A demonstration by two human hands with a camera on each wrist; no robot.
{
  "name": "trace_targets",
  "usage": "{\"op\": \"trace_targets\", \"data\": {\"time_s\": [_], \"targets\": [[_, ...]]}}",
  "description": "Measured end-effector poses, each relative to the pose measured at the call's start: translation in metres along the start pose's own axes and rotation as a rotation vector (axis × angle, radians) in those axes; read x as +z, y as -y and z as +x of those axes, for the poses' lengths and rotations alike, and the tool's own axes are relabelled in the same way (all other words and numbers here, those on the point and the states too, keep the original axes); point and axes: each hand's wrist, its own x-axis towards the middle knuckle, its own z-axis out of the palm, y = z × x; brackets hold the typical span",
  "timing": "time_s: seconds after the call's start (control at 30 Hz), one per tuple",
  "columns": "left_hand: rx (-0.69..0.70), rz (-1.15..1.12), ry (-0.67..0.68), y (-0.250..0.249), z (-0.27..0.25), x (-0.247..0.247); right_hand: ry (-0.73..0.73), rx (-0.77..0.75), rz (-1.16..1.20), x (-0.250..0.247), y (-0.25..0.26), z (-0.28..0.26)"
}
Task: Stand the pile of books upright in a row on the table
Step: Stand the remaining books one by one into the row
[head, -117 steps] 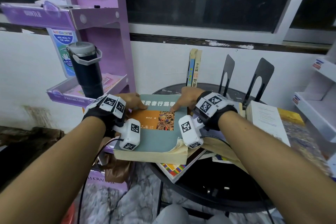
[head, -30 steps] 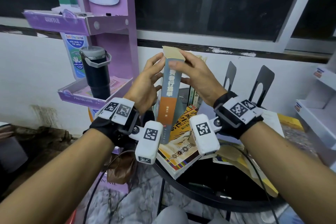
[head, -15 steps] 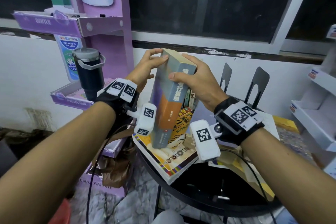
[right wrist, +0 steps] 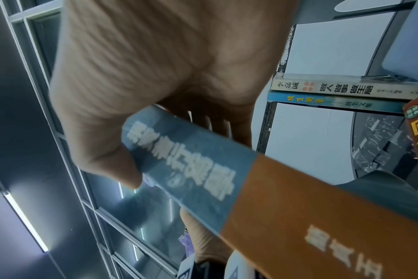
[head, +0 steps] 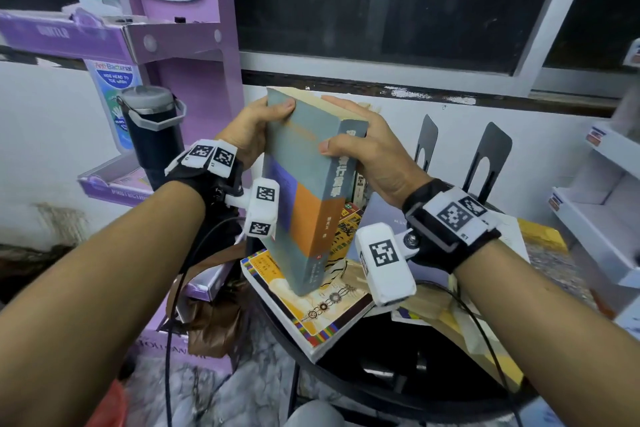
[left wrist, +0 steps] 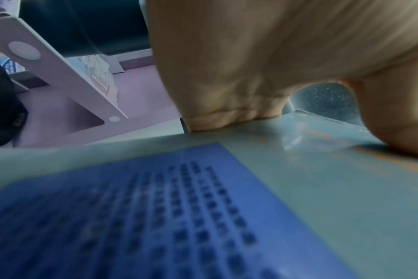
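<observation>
A thick grey-blue book with an orange band (head: pixel 304 191) is held up on end, tilted, over the pile. My left hand (head: pixel 258 128) grips its top left edge, thumb on the back cover (left wrist: pixel 298 188). My right hand (head: pixel 360 152) grips the top of the spine (right wrist: pixel 191 169), thumb on the cover and fingers over the page edge. Its lower corner sits just above or on a yellow patterned book (head: pixel 311 308) on top of the pile on the round black table (head: pixel 398 392). Two thin books (right wrist: pixel 341 94) stand upright at the back.
Two black metal bookends (head: pixel 488 163) stand at the table's back right. A purple display shelf (head: pixel 180 42) holding a dark flask (head: pixel 152 132) is close on the left. White shelving (head: pixel 602 204) lies to the right. More flat books (head: pixel 450 319) spread beneath my right wrist.
The grey-blue book was lifted off the pile and stood on end; over the last second it has tilted and turned so its back cover faces me more.
</observation>
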Motion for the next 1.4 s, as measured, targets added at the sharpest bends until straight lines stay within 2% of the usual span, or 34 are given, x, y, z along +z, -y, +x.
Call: {"op": "trace_targets", "data": {"time_s": [0.3, 0.5, 0.73, 1.17, 1.33, 1.4], "targets": [[0.089, -0.146, -0.206, -0.002, -0.013, -0.004, -0.156, -0.016, -0.311, 0.001, 0.017, -0.002], [0.132, -0.122, -0.286, -0.015, -0.014, -0.002, -0.197, -0.075, -0.5, -0.001, 0.032, -0.003], [0.176, -0.127, -0.238, -0.036, 0.0, 0.008, -0.215, -0.093, -0.59, -0.011, 0.054, 0.003], [0.175, -0.15, -0.09, -0.059, 0.041, 0.063, -0.452, -0.172, -0.572, -0.056, 0.075, -0.009], [0.15, -0.126, -0.011, -0.052, 0.057, 0.083, -0.502, -0.149, -0.612, -0.082, 0.08, -0.01], [0.117, -0.09, -0.042, -0.042, 0.065, 0.086, -0.529, -0.127, -0.623, -0.095, 0.081, -0.01]]}}
